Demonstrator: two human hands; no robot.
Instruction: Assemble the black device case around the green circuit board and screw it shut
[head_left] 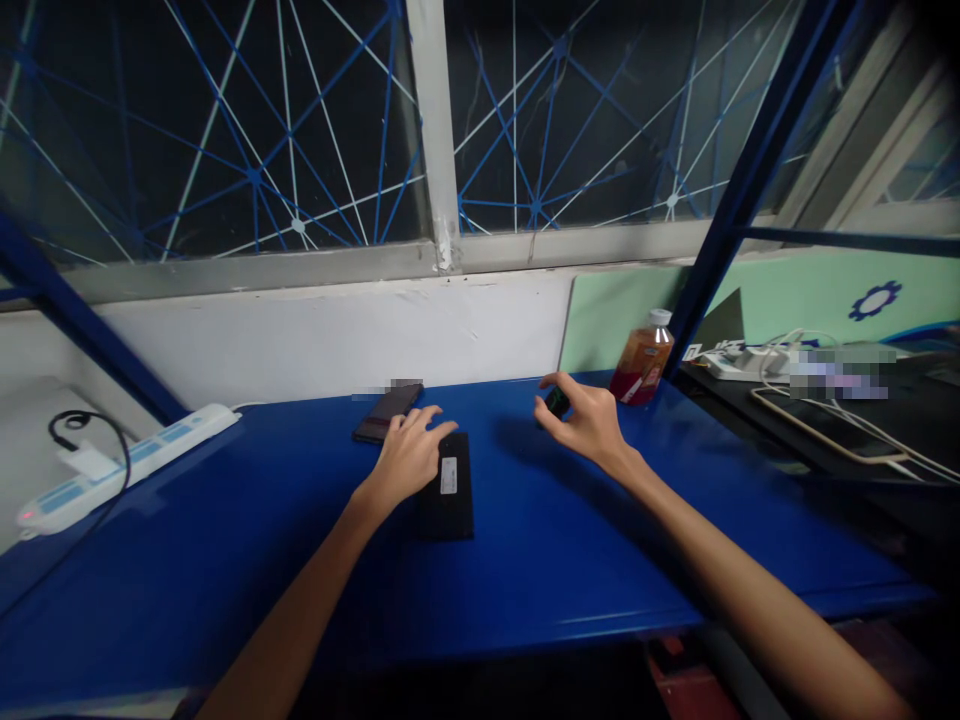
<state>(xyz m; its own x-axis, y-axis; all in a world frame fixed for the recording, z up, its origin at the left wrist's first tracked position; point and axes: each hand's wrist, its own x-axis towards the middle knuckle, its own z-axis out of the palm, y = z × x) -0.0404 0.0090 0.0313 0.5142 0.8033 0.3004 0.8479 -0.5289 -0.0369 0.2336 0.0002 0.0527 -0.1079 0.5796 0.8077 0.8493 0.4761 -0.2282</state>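
My left hand (409, 458) is open, its fingers stretched forward and spread over the left side of a flat black rectangular case (456, 510). A white label shows on the case's top face. Whether my fingertips touch it I cannot tell. Just beyond them a dark phone (386, 412) lies on the blue table. To the right, my right hand (589, 418) has its thumb and index finger curled around a small dark object with green marks (557, 401). Its kind is too small to make out, and my fingers and palm partly hide it.
A bottle of reddish-brown drink (643, 360) stands behind my right hand. On the left lies a white power strip (135, 465) with a black cable. Another phone (825, 425) and white cables lie on the dark surface at right. Blue posts frame the blue table (570, 560).
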